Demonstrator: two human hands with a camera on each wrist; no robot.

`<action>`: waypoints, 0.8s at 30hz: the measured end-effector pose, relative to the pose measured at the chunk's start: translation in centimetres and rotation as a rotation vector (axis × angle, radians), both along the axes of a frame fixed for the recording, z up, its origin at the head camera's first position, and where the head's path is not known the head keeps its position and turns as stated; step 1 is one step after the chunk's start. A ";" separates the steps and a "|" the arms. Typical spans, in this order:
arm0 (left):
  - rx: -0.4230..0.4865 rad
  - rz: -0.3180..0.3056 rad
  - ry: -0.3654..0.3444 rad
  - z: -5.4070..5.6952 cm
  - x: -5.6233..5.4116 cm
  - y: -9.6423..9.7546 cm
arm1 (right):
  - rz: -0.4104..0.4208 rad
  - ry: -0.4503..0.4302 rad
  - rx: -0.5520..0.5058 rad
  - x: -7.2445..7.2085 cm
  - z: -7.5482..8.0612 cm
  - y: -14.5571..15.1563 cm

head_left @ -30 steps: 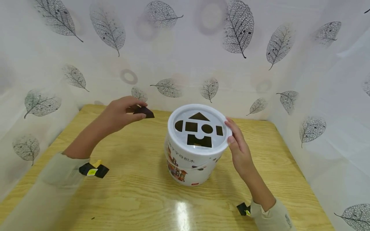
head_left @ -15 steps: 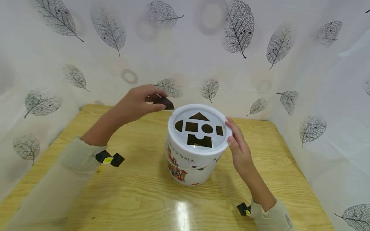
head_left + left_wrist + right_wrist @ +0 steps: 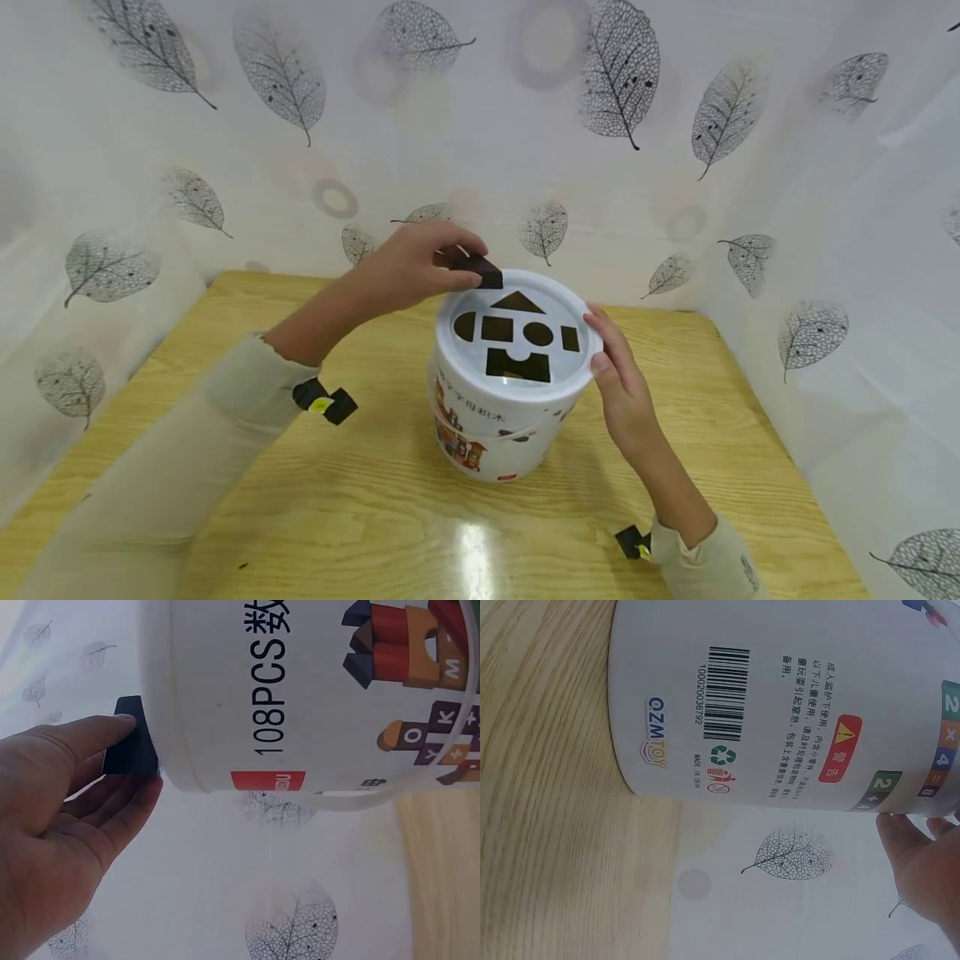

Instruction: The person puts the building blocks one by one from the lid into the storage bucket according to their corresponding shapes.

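A white lidded toy-block bucket (image 3: 491, 442) stands upright on the table. Its lid (image 3: 465, 367) has shaped holes: a triangle, a square, a circle, a half-round, a narrow rectangle and a notched one. Over the lid's far left rim, my left hand (image 3: 412, 262) pinches a dark building block (image 3: 489, 273) between thumb and fingers. In the left wrist view the block (image 3: 129, 739) has slanted sides and overlaps the rim's edge. My right hand (image 3: 624, 400) holds the bucket at the right of its rim; in the right wrist view its thumb touches the printed side.
The wooden table (image 3: 375, 517) carries the bucket near its middle. Pale curtain (image 3: 480, 125) printed with leaves surrounds the back and sides. A thin handle (image 3: 450, 750) hangs along the bucket's side. Black devices (image 3: 324, 402) are strapped at both wrists.
My left hand has carried the dark block rightward, from left of the bucket to over the lid's far left rim. My right hand and the bucket have stayed in place.
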State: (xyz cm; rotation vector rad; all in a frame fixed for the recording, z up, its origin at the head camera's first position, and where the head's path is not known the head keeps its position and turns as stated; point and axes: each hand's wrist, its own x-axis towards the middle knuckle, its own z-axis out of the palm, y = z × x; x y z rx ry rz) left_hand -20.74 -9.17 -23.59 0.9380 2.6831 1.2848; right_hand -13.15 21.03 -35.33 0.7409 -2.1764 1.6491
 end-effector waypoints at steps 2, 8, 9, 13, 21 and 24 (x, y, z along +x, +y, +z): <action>-0.017 -0.002 -0.009 -0.2 -0.2 0.7 | 0.001 0.004 -0.005 0.0 -0.1 0.0; -0.070 -0.003 -0.026 -0.6 -0.7 2.5 | -0.001 -0.005 -0.006 0.0 -0.1 0.1; -0.076 -0.008 -0.019 -0.7 -0.8 2.7 | -0.002 -0.006 -0.005 0.0 -0.1 0.2; -0.106 -0.026 -0.004 -0.8 -1.1 3.7 | -0.002 -0.009 -0.005 0.0 -0.1 0.1; -0.168 -0.050 0.005 -0.6 -0.9 5.1 | 0.009 -0.022 0.009 -0.2 -0.3 0.4; -0.191 -0.047 0.016 -0.5 -0.8 5.4 | 0.005 -0.022 0.008 -0.3 -0.3 0.5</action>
